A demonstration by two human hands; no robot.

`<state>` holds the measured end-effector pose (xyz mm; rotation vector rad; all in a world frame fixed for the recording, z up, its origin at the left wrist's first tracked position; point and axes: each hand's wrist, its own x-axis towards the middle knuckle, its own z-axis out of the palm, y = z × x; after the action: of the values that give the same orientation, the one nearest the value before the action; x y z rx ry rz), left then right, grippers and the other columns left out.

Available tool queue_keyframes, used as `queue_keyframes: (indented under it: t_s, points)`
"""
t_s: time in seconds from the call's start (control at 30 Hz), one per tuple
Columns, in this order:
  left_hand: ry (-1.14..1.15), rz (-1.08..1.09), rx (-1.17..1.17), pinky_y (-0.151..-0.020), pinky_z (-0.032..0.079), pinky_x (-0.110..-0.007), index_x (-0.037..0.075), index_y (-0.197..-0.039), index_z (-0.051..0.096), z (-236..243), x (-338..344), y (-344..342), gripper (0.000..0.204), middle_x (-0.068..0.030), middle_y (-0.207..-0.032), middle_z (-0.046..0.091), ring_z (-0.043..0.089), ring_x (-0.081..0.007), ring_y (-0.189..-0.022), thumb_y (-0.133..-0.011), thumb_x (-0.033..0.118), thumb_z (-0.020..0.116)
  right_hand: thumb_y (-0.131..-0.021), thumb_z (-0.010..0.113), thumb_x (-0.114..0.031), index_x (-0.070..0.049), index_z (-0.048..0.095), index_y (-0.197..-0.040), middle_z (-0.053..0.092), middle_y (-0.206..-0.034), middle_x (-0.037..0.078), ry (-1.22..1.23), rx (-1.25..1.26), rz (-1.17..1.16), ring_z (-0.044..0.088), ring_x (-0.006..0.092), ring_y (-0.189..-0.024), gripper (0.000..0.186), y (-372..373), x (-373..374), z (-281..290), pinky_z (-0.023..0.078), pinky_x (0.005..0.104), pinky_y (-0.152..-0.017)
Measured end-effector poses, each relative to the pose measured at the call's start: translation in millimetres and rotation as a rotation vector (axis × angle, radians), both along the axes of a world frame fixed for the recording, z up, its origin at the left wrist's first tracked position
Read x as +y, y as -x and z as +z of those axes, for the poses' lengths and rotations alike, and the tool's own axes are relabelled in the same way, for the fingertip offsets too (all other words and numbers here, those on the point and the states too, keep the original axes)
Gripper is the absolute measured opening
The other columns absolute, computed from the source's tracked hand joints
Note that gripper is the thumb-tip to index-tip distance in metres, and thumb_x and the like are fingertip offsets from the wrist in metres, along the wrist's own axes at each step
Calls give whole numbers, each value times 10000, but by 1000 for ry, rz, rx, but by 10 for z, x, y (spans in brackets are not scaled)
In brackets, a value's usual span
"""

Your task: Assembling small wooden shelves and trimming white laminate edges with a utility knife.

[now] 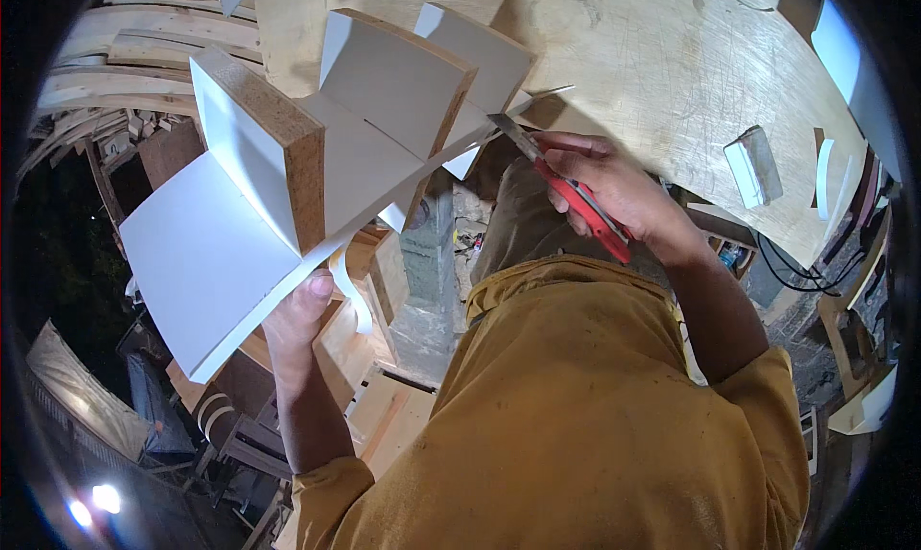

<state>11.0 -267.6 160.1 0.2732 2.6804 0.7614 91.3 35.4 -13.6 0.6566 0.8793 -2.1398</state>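
Observation:
A white particle-board shelf unit [374, 152] with several upright dividers and bare brown edges rests partly on the workbench and juts over its near edge. My left hand [295, 320] grips the unit's near long edge from below, the thumb on the edge and the other fingers hidden beneath. Beside that thumb a thin curled strip [356, 296] hangs down. In my closed right hand [619, 186] is a red utility knife [578, 201]. Its blade points up and left, at the far right end of the same edge, where a thin pointed strip end [552, 92] sticks out.
The pale wooden workbench [652, 61] spreads across the top. On its right lie a small white-faced block [753, 166] and a narrow white offcut [823, 176]. Black cables [796, 277] hang at the right. Stacked planks [153, 51] stand at the upper left, wooden boxes [389, 406] below.

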Motion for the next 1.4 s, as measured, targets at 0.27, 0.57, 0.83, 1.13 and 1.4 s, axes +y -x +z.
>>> queue_keyframes:
  t_s: [0.27, 0.57, 0.83, 1.13, 1.4]
  points:
    - [166, -6, -167, -820, 443, -395, -49, -1021, 608, 95, -123, 21, 652, -109, -959, 574, 538, -244, -906, -825, 571, 668, -967, 505, -257, -44, 456, -1376, 561, -662, 51, 55, -6, -7, 507, 138, -427, 464, 32, -28, -26, 414, 254, -402]
    - [48, 4, -42, -704, 443, -375, -26, -903, 623, 67, 50, -19, 581, -49, -769, 554, 519, -196, -736, -829, 549, 661, -956, 514, -250, -45, 416, -1404, 572, -672, 62, 56, -17, 17, 519, 144, -424, 502, 62, 0, -2, 431, 265, -401]
    - [3, 91, 84, -578, 289, -290, 23, -781, 567, -12, 229, -10, 611, 13, -668, 445, 401, -128, -622, -766, 628, 651, -975, 539, -209, -13, 442, -1378, 562, -715, 44, -397, 267, 115, 557, 120, -516, 458, 54, -14, 397, 467, 266, -485]
    - [-4, 37, 34, -612, 416, -329, -16, -798, 590, 24, 235, -56, 639, -21, -698, 519, 503, -161, -672, -818, 620, 647, -975, 504, -259, -36, 506, -1312, 605, -691, 73, -14, 32, 28, 585, 156, -482, 404, 82, -32, 216, 465, 278, -423]
    - [26, 21, -17, -556, 382, -332, 15, -714, 528, 45, 244, -64, 639, 0, -654, 464, 473, -157, -618, -836, 637, 614, -966, 518, -267, -44, 510, -1291, 604, -693, 64, -18, 17, 62, 588, 151, -490, 394, 109, -53, 180, 473, 278, -434]
